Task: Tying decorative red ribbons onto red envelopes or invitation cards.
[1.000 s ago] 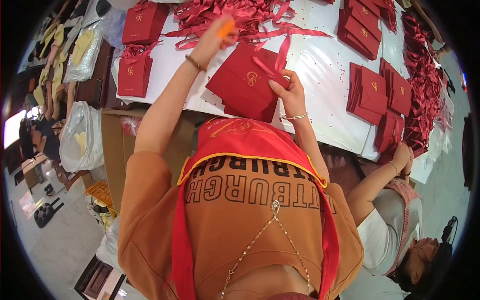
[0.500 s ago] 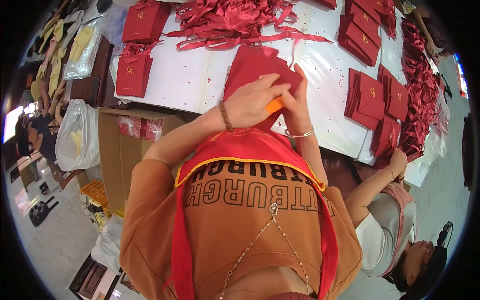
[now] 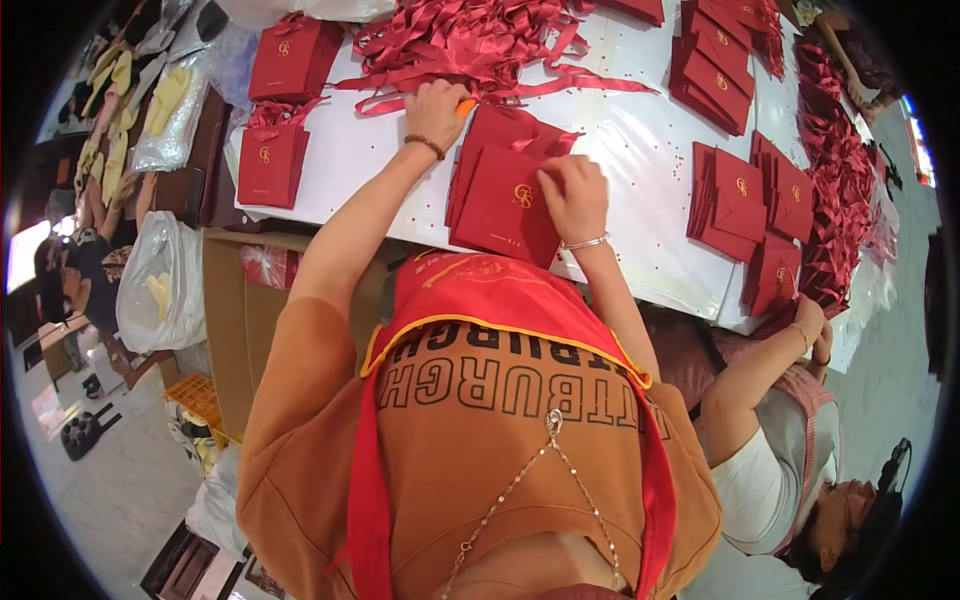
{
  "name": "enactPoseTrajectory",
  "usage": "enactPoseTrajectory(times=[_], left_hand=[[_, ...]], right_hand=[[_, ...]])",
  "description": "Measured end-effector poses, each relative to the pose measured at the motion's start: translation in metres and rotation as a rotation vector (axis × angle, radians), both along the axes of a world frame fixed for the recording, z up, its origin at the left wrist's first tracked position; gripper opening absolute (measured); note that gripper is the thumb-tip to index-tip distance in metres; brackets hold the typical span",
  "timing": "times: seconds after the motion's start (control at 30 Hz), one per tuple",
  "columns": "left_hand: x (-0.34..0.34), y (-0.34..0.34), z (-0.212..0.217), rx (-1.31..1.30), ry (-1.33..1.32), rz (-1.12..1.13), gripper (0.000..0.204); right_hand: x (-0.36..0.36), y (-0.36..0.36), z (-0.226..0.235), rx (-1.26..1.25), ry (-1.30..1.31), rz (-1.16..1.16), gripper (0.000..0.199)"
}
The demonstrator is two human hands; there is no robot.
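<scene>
Left hand [image 3: 435,108]: clenched on an orange tool [image 3: 466,106], mostly hidden, just above the envelopes.
Right hand [image 3: 573,196]: fingers pressing the red envelopes [image 3: 500,195]; grip unclear.

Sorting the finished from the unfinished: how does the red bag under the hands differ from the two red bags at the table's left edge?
The bag under the hands lies flat, pressed by the right hand, with no ribbon showing; the left-edge bags lie untouched, red ribbon at their tops. It also looks larger. All share red paper and a gold emblem.

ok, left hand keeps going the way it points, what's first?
Probably the tangled pile of dark red satin ribbons just beyond the left hand; it holds something orange, and depth is unclear.
</scene>
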State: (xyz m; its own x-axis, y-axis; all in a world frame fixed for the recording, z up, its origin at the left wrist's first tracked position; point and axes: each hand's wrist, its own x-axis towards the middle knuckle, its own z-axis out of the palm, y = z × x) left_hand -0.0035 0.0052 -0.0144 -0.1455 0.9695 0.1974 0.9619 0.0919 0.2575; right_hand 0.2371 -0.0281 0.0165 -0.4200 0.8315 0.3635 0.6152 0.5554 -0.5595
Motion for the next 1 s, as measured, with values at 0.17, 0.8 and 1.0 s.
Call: enactPoseTrajectory(times=[0.17, 0.8, 1.0], left_hand=[[-0.009, -0.051, 0.011, 0.076, -0.091, -0.178, 0.011], [0.011, -0.092, -0.005, 0.066, -0.149, 0.024, 0.019], [-0.007, -0.091, -0.003, 0.171, -0.240, 0.050, 0.016]], right_hand=[[-0.017, -0.001, 0.001, 0.062, -0.077, 0.157, 0.028], [-0.030, 0.012, -0.001, -0.081, -0.182, 0.239, 0.042], [-0.028, 0.011, -0.006, -0.032, -0.146, 0.230, 0.040]])
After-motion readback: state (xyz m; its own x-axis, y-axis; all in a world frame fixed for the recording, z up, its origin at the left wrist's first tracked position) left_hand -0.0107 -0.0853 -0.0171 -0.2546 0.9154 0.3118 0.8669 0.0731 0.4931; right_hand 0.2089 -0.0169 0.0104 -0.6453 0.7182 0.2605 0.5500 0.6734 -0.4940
